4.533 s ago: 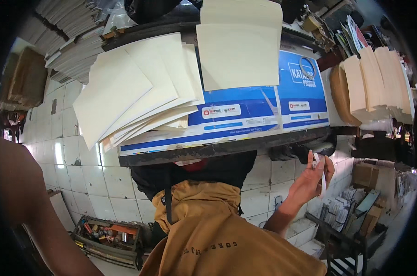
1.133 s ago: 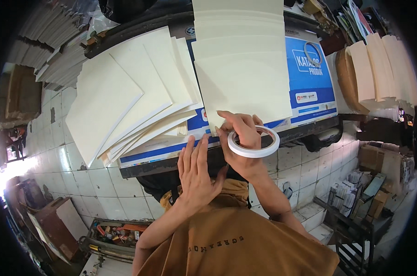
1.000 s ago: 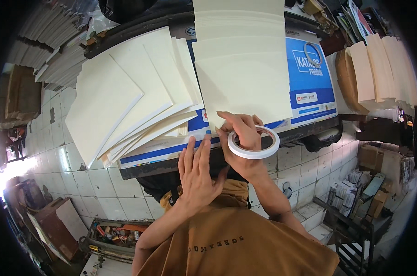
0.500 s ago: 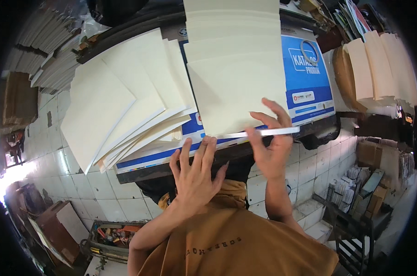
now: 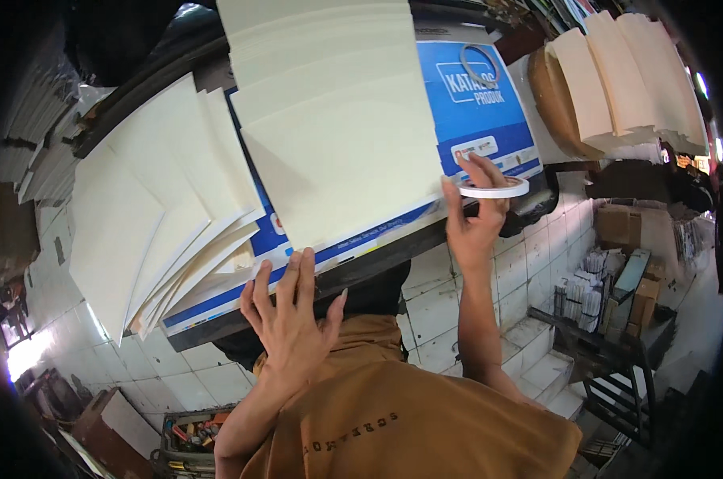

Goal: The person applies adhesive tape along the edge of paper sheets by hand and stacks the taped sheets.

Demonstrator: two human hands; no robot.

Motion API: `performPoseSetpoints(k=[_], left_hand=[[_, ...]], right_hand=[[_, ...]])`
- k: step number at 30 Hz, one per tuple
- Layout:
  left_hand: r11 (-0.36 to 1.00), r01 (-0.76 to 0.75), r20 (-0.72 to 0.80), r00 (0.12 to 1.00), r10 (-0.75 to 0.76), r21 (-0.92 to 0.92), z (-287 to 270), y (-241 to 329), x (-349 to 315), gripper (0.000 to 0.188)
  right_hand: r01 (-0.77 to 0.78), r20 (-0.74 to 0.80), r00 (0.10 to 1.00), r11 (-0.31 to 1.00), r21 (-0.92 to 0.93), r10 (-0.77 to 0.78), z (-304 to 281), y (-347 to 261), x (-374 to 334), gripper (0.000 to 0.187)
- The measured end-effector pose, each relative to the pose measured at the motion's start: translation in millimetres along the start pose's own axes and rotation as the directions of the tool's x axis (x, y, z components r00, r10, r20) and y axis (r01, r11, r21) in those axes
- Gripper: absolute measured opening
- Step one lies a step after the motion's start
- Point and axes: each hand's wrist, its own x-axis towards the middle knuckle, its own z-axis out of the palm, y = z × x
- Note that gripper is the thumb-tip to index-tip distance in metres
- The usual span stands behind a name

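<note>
In front of me, a stepped stack of cream paper sheets (image 5: 341,172) lies on a blue-and-white printed board (image 5: 489,132). My left hand (image 5: 289,323) rests with spread fingers, its fingertips at the near left corner of the lowest sheet. Beyond the stack's near right corner, my right hand (image 5: 475,227) grips a narrow roll of white tape (image 5: 501,190) between thumb and fingers, tilted so its ring shape shows. Whether a strip of tape runs along the sheet's near edge is too faint to tell.
Fanned cream sheets (image 5: 130,211) cover the board's left side. Another tape ring (image 5: 495,73) lies on its far right part. Stacks of cream paper (image 5: 641,80) stand at the right. A tool-filled crate (image 5: 190,435) and a dark metal frame (image 5: 617,391) stand below, on either side.
My right hand has moved right, off the sheet's near edge, and turned the tape roll from edge-on to tilted. My left hand stays at the sheet's near left corner. The whole view has shifted.
</note>
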Motion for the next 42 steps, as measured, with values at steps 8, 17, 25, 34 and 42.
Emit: performPoseSetpoints(k=[8,17,25,34,42], left_hand=[[1.000,0.008,0.032,0.999,-0.008,-0.007,0.3,1.4,-0.7,0.074],[1.000,-0.004,0.022,1.000,0.004,0.005,-1.5,2.6,0.8,0.080],[0.998,0.011,0.108,0.994,-0.006,-0.054,-15.6,13.7,6.8,0.078],[0.954,-0.142,0.034,0.987,0.157,-0.263,28.7,76.8,85.0,0.063],[0.985,-0.135,0.075,0.987,0.144,-0.111,44.3,86.8,98.7,0.064]], right_hand=[[-0.028,0.058,0.998,0.999,-0.033,0.030,2.4,0.2,-5.2,0.036],[-0.032,0.078,0.996,0.998,-0.050,0.035,3.6,-2.7,-2.5,0.033],[-0.057,0.116,0.990,0.987,-0.153,0.075,1.7,-9.5,-9.0,0.032],[-0.320,0.140,0.943,0.935,0.150,0.301,-16.2,-61.1,-30.9,0.026],[-0.308,-0.081,0.941,0.932,0.194,0.328,-37.2,-34.6,-35.6,0.024]])
